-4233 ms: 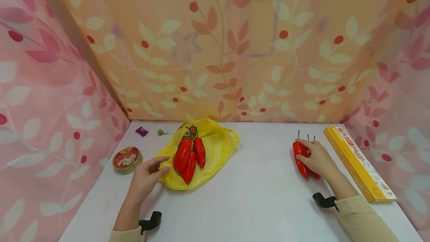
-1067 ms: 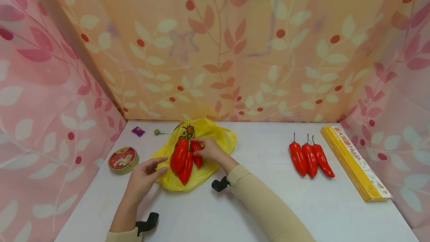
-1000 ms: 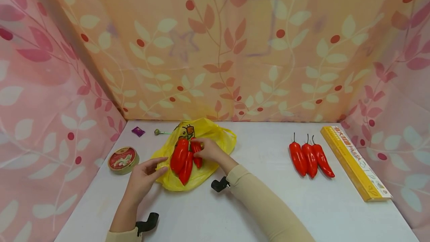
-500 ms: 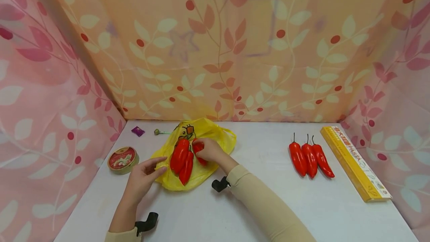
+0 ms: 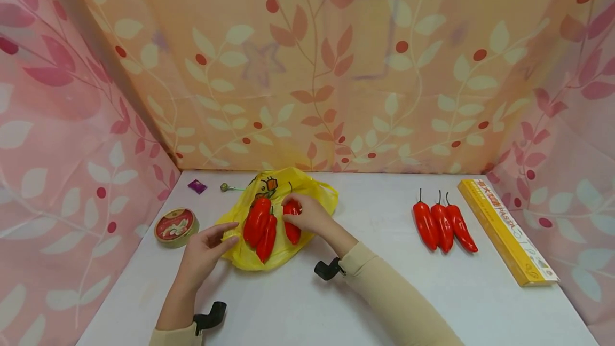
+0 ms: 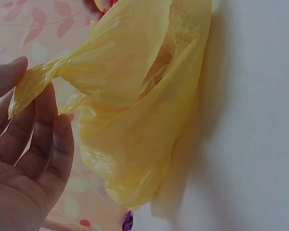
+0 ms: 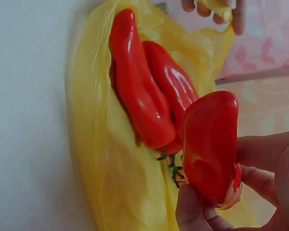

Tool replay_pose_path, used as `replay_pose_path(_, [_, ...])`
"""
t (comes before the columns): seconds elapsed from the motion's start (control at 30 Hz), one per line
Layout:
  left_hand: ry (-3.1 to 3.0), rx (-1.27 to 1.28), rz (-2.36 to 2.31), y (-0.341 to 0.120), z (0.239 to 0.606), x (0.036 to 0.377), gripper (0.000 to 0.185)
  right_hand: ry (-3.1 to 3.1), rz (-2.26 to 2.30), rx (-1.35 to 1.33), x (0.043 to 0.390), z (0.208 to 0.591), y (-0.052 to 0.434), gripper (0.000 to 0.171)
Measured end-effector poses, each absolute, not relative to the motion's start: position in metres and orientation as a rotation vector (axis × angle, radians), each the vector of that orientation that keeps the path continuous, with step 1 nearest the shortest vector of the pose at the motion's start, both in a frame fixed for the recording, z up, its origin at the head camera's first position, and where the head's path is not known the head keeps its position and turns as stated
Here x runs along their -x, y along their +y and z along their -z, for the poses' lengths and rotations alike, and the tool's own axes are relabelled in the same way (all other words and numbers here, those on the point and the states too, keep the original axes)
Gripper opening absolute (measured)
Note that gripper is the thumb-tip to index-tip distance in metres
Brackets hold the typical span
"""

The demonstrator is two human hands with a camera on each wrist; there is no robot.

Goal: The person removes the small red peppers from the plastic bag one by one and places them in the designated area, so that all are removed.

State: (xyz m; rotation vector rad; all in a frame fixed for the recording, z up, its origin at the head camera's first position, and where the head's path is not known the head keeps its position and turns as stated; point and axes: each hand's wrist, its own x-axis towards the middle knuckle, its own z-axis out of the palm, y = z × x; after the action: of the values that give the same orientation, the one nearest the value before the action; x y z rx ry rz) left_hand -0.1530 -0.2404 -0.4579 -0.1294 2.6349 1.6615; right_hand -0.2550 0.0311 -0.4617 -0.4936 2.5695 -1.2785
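My right hand point(image 5: 309, 215) grips one red pepper point(image 5: 291, 220) between thumb and fingers, lifting it just above the yellow plastic bag point(image 5: 307, 202) that lies on the desk point(image 5: 375, 282). From the right wrist view I see the pepper point(image 7: 211, 147) held near its stem end, its body clear of the two other peppers point(image 7: 149, 91) that lie side by side on the bag, just beyond my fingertips. My left hand point(image 5: 206, 250) pinches the near corner of the bag point(image 6: 130, 110) between thumb and fingers point(image 6: 43, 120), so the thin film is drawn taut towards me. To do this step well, I judge I should keep that pinch firm and low, so the bag does not rise with the pepper, and lift the pepper straight up before carrying it sideways, so it does not roll the two beside it. The skin looks glossy and smooth, so I think a grip round the thick part is safer than one by the thin stem. Well off to the right of my right hand three more peppers point(image 5: 444, 223) lie in a row, next to a long yellow box point(image 5: 506, 231). Just left of my left hand sits a round tin point(image 5: 175, 226).
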Motion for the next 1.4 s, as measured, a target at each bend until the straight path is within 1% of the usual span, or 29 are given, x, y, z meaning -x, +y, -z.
replay_pose_path(0.17, [2.625,0.135,-1.675,-0.24,0.459,0.153,0.048,2.573,1.315,0.544,0.245,0.457,0.042,0.028])
replay_pose_path(0.43, [2.62,0.127,-1.654,-0.237,0.456,0.155,0.049,2.54,1.386,0.565,0.229,0.442,0.067,0.057])
replay_pose_path(0.53, [2.616,0.13,-1.656,-0.237,0.456,0.156,0.048,2.555,1.411,0.523,0.223,0.437,0.075,0.059])
replay_pose_path(0.77, [2.614,0.142,-1.656,-0.238,0.455,0.154,0.048,2.654,1.427,0.423,0.215,0.433,0.098,0.055])
replay_pose_path(0.97, [2.614,0.151,-1.657,-0.238,0.456,0.152,0.048,2.686,1.458,0.349,0.211,0.429,0.124,0.059])
replay_pose_path(1.17, [2.588,0.175,-1.66,-0.237,0.456,0.152,0.048,2.765,1.366,0.248,0.206,0.435,0.161,0.059])
replay_pose_path(1.4, [2.606,0.18,-1.644,-0.238,0.456,0.154,0.047,2.877,1.243,0.205,0.206,0.44,0.197,0.061])
